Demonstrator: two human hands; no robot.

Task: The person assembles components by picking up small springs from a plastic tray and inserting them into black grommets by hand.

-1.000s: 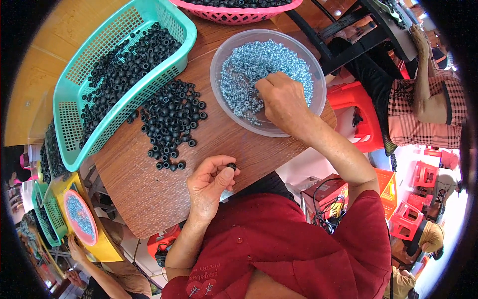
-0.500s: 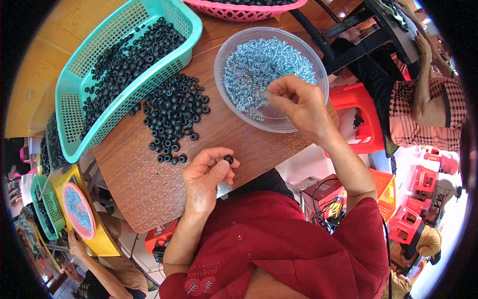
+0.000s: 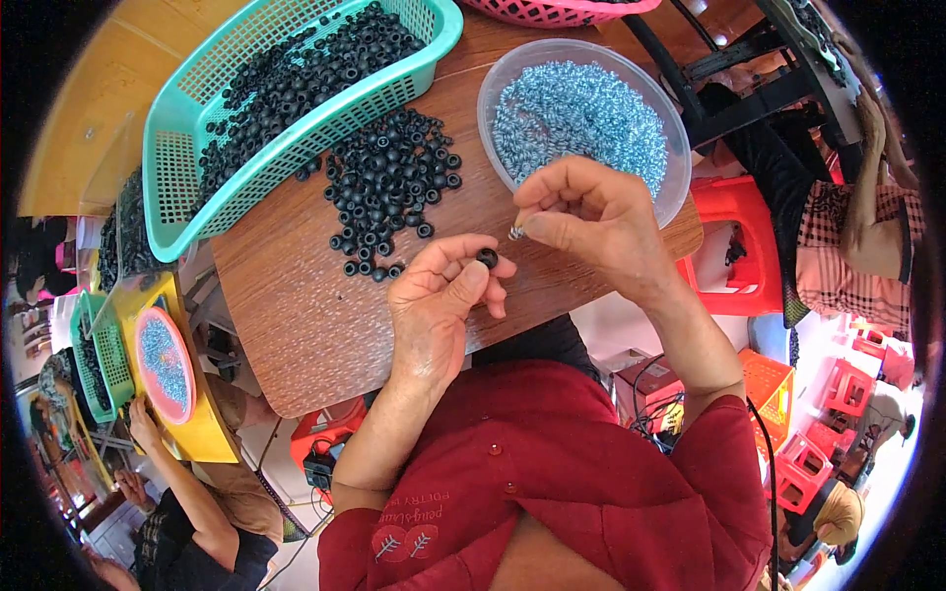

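Between the thumb and fingers of my left hand (image 3: 434, 295), a small round black piece with a hole (image 3: 487, 258) is held over the table's near edge. My right hand (image 3: 596, 222) pinches a tiny silvery piece (image 3: 515, 233) that looks like a spring, a short gap to the right of the black piece. Beyond the right hand stands a clear plastic bowl (image 3: 678, 182) of shiny blue-silver small pieces (image 3: 581, 113). A loose pile of black round pieces (image 3: 389, 177) lies on the table past my left hand.
A teal slotted basket (image 3: 286, 158) of black pieces stands at the far left of the wooden table (image 3: 305, 325). Behind the bowl is a pink basket (image 3: 562, 12). Red stools (image 3: 739, 236) stand to the right. Other people sit at both sides; one person's hand (image 3: 143, 424) is by a pink tray (image 3: 166, 364).
My right hand has come out of the bowl toward my left hand, with the silvery piece at its fingertips. My left hand still holds the black piece. The whole view has shifted slightly.
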